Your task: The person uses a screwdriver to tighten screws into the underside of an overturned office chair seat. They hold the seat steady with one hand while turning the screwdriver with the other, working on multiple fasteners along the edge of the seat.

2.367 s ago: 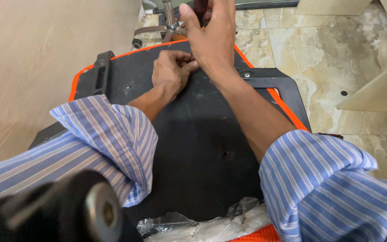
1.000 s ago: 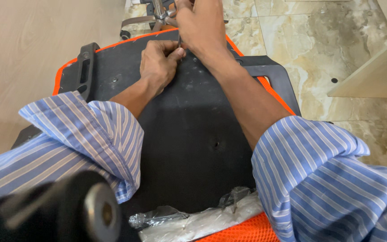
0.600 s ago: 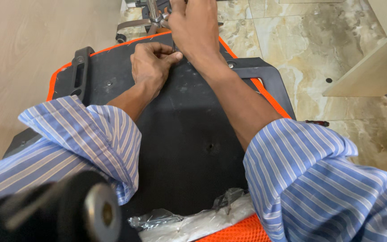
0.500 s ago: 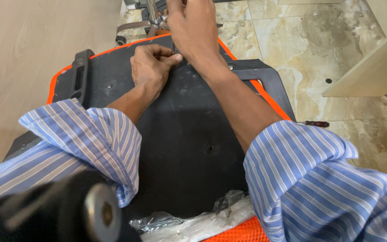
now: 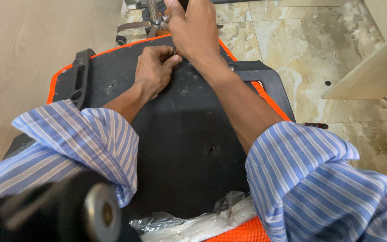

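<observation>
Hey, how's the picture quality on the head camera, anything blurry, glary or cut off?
Head view: even, soft light with no hard shadows; the dark round part at lower left is close and out of focus; both hands, left and right, are sharp; the right hand's top is cropped by the frame edge; mild sheen on the floor tiles.

Floor: polished marble-pattern tile, beige and brown, with a pale wood-tone panel area at the left.

Floor [image 5: 292,36] bears an upturned black chair seat [image 5: 180,143] with orange mesh edging; a chrome chair base with a caster [image 5: 151,20] at its far end; crinkled clear plastic wrap [image 5: 193,222] against the seat's near edge; a small red-handled tool [image 5: 316,126] just beside its right side; a pale board [image 5: 372,71] at the right.
</observation>
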